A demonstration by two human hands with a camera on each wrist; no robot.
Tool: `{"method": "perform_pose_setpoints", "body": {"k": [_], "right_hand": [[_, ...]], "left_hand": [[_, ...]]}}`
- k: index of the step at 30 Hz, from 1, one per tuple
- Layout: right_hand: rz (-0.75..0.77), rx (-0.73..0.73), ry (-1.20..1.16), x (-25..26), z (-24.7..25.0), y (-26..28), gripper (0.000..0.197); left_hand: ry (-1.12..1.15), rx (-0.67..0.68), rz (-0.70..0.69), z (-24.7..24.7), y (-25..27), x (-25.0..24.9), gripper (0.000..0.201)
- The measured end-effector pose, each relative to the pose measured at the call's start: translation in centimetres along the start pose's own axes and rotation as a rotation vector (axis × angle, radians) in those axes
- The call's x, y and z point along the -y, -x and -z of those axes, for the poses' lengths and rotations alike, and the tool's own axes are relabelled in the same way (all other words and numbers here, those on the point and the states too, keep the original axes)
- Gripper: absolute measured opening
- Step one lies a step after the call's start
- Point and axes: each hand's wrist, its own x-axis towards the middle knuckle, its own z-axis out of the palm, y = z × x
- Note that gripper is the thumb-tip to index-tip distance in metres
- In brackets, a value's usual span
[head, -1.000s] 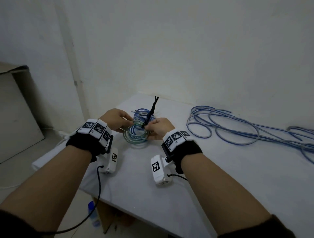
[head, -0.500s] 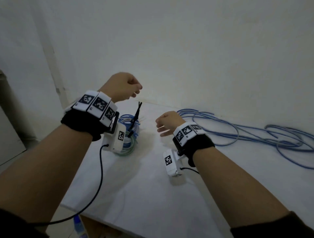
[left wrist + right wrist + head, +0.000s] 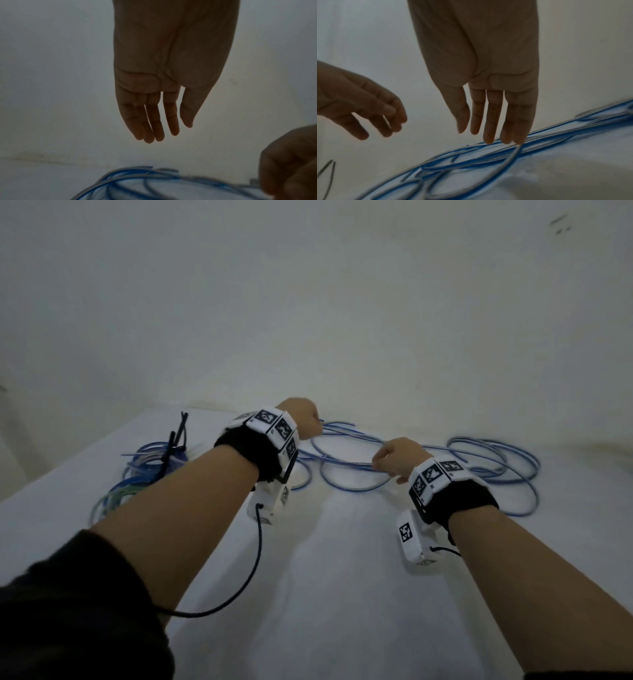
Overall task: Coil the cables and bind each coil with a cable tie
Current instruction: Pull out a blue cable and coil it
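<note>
A long loose blue cable sprawls in loops across the back of the white table. My left hand hovers over its left end, fingers straight and holding nothing. My right hand hangs over the loops with straight fingers. Its outer fingertips touch a strand of the cable. A coiled blue-green cable bundle lies at the left, with black cable ties sticking up from it.
A pale wall runs close behind the table. The table's left edge drops away near the coiled bundle. The near half of the tabletop holds only my forearms and the wrist cameras' black lead.
Both hands have let go of the coiled bundle and its black tie and moved right to the loose blue cable. The head view has swung right, leaving the bundle at the left.
</note>
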Motion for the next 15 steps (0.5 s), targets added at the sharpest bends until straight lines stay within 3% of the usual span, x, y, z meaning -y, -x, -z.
{"method": "perform_pose_setpoints", "body": {"k": [4,9,12,15], "right_hand": [[0.098,0.186,0.107,-2.0,0.1,-0.7,0.034],[0.157,0.248,0.230,-2.5,-0.6,-2.4,0.027],[0.146,0.187,0.285,-3.3,-0.8,-3.4,0.019],[0.114,0.116,0.293,-4.1,-0.4,-4.0,0.011]], "left_hand": [[-0.164,0.194,0.021,-3.0,-2.6,2.3,0.036],[-0.224,0.629,0.074,-4.8,-3.8,3.5,0.042],[-0.358,0.681,0.046,-5.6,-4.0,3.9,0.033],[-0.334,0.714,0.022,-5.6,-3.9,4.1,0.031]]}}
